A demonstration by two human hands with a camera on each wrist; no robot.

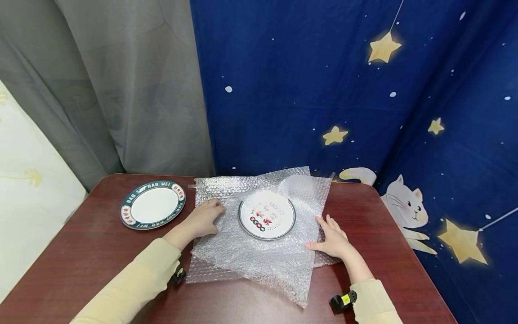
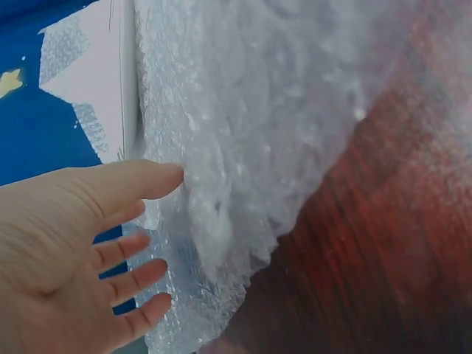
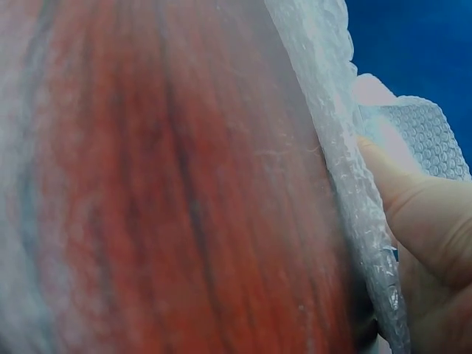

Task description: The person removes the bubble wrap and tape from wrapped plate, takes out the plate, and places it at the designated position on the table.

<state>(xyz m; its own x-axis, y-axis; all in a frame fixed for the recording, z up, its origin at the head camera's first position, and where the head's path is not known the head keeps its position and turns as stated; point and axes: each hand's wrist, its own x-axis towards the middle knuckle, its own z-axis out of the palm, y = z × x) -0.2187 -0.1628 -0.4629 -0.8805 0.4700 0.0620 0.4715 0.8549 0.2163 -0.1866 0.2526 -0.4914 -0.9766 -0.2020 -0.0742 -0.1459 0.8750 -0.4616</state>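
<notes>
A white plate (image 1: 265,225) with a dark rim and red printing lies on layered sheets of bubble wrap (image 1: 259,261). Part of its upper side looks hazy under a translucent layer. My left hand (image 1: 205,218) is at the left edge of the wrap, its thumb against or very close to the sheet in the left wrist view, fingers apart and loosely bent. On the other side, my right hand (image 1: 333,238) rests at the right edge with thumb and fingers spread over the wrap. In the right wrist view its thumb (image 3: 428,214) shows beside the sheet's edge; the other fingers are mostly hidden.
A second plate (image 1: 158,204) with a green patterned rim sits at the table's back left. The brown table (image 1: 101,270) ends at a curtain (image 1: 283,90). A loose corner of wrap sticks out toward the front.
</notes>
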